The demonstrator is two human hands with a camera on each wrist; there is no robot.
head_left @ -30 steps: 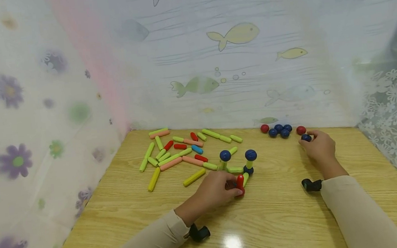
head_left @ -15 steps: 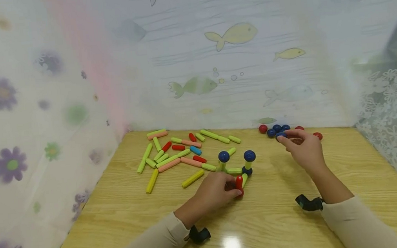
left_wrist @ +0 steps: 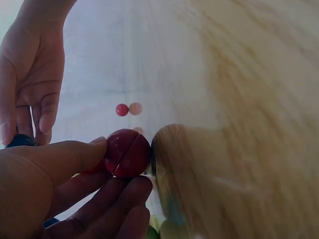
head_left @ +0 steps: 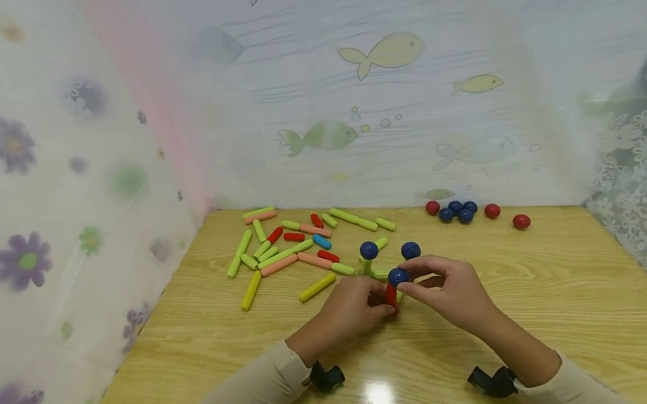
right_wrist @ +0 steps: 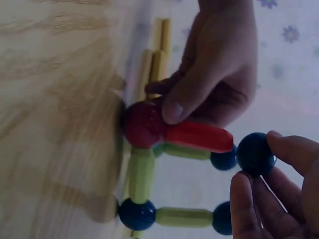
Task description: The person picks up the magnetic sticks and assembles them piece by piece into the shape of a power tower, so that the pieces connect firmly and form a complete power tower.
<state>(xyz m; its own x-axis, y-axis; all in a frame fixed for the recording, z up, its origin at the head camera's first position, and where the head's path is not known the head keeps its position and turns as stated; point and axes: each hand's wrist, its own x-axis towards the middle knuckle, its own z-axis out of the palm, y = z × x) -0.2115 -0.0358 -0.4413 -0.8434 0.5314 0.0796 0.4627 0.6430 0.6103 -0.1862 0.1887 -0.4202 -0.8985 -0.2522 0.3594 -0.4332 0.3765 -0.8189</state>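
Note:
My left hand (head_left: 353,308) pinches a red ball (left_wrist: 127,153) low on the table, at a corner of a frame built from balls and sticks. From that ball a red stick (right_wrist: 199,136) stands up. My right hand (head_left: 452,287) holds a blue ball (right_wrist: 255,154) between thumb and fingertips, right at the stick's upper end. Yellow-green sticks (right_wrist: 184,217) link the frame, with a dark blue ball (right_wrist: 137,214) at another lower corner. Two more blue balls top its uprights, one being the left blue ball (head_left: 369,250). My left fingers partly hide the frame in the head view.
Loose sticks in yellow-green, orange, red and blue lie at the back left, with a yellow stick (head_left: 317,288) nearest the frame. Several blue balls (head_left: 465,216) and a few red balls (head_left: 521,222) sit at the back right. Patterned curtains (head_left: 313,87) border the table (head_left: 431,372).
My right hand has carried the blue ball from the back right, past the other loose balls, leftward and nearer to the red stick's top. The left hand has stayed at the red ball.

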